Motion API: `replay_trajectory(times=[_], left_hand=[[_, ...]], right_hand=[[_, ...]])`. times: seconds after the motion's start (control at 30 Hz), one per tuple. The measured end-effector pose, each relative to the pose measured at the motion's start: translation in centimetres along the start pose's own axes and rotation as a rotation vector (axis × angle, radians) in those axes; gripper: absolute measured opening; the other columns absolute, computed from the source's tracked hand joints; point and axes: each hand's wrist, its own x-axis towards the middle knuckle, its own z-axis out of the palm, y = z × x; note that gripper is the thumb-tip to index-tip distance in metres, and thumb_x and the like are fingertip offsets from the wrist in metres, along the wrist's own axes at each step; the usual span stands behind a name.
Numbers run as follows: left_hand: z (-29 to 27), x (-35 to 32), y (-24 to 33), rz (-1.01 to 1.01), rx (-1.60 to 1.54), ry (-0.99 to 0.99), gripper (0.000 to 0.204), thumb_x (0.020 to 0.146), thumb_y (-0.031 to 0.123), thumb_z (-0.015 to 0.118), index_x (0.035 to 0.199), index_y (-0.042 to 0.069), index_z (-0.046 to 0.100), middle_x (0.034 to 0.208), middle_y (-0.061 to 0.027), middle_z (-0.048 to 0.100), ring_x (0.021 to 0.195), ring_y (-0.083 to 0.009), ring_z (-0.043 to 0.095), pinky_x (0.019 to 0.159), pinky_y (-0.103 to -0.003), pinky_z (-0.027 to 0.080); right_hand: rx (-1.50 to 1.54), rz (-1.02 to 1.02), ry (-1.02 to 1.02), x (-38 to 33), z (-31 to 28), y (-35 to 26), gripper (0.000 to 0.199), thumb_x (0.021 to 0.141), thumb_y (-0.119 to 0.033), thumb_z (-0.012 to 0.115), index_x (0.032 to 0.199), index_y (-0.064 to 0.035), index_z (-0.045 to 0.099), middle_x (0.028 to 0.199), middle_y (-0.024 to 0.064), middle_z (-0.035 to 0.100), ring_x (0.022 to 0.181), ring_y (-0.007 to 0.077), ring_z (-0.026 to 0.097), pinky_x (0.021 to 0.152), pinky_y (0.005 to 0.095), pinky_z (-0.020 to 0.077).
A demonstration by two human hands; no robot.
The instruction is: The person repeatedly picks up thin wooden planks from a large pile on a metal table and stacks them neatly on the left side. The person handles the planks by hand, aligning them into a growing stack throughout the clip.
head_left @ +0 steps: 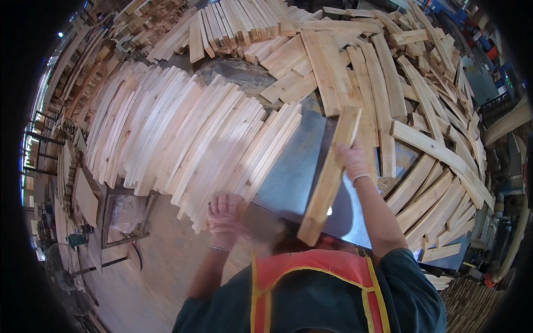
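Note:
My right hand (352, 161), in a pale glove, is closed around a wooden board (331, 177). The board is held lengthwise, slanting from upper right to lower left above the metal table (288, 172). At the near ends of a long row of stacked wooden boards (183, 127), my left hand (225, 219) lies against the last ones, its fingers side by side and stretched out. The boards in that row stand on edge, packed closely together. Beneath the left palm the contact is hidden.
A loose heap of boards (427, 105) covers the right side of the table. More stacked boards (239, 22) lie at the far end. On the left stand a metal-framed stand (125, 216) and a fan (66, 272). A ribbed hose (513, 244) runs along the right.

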Motion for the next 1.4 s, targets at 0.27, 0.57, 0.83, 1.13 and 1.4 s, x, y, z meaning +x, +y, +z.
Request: replay_trajectory(times=[0.27, 0.57, 0.83, 1.13, 1.4], left_hand=[[0.0, 7.2, 8.1, 0.09, -0.088, -0.1, 0.076, 0.082, 0.039, 0.075, 0.149, 0.008, 0.054, 0.152, -0.0101, 0.049, 0.145, -0.0386, 0.041, 0.122, -0.057, 0.029], [0.7, 13.0, 10.0, 0.115, -0.06, 0.115, 0.083, 0.081, 0.025, 0.079, 0.156, 0.006, 0.048, 0.156, -0.0184, 0.044, 0.146, -0.0446, 0.041, 0.119, -0.06, 0.036], [3.3, 30.9, 22.4, -0.162, -0.966, -0.142, 0.087, 0.084, 0.028, 0.08, 0.157, 0.001, 0.04, 0.159, -0.0273, 0.04, 0.138, -0.046, 0.051, 0.114, -0.05, 0.046], [6.1, 42.1, 27.3, -0.719, -1.415, -0.435, 0.057, 0.09, 0.025, 0.079, 0.133, -0.007, 0.06, 0.119, -0.0239, 0.073, 0.112, -0.032, 0.069, 0.098, -0.043, 0.055], [-3.0, 18.7, 18.1, -0.514, -0.99, -0.527, 0.034, 0.087, 0.029, 0.073, 0.105, 0.0, 0.067, 0.095, -0.0201, 0.071, 0.09, -0.035, 0.071, 0.078, -0.045, 0.055]], right_hand=[[-0.278, 0.31, -0.474, -3.5, 11.8, 1.7, 0.038, 0.093, -0.029, 0.072, 0.121, -0.0036, 0.066, 0.097, 0.015, 0.072, 0.087, 0.0284, 0.069, 0.079, 0.0427, 0.0582], [-1.381, -0.537, 0.024, 8.8, -6.4, -10.5, 0.076, 0.08, -0.041, 0.078, 0.145, -0.0117, 0.054, 0.138, 0.0197, 0.064, 0.128, 0.0401, 0.061, 0.112, 0.0483, 0.0454], [-1.672, -0.117, -0.289, 8.1, -19.1, -14.0, 0.103, 0.069, -0.053, 0.086, 0.158, -0.0224, 0.046, 0.136, 0.0188, 0.063, 0.131, 0.0406, 0.058, 0.115, 0.0496, 0.0427], [-0.511, -0.192, -0.299, 7.4, -15.3, -16.7, 0.092, 0.085, -0.055, 0.082, 0.154, -0.003, 0.051, 0.127, 0.0178, 0.069, 0.126, 0.0305, 0.065, 0.106, 0.0375, 0.0513], [0.138, 0.037, 0.045, 8.6, -8.4, -7.8, 0.054, 0.1, -0.052, 0.071, 0.133, -0.0103, 0.065, 0.096, -0.0012, 0.065, 0.08, 0.0105, 0.058, 0.07, 0.0297, 0.0501]])
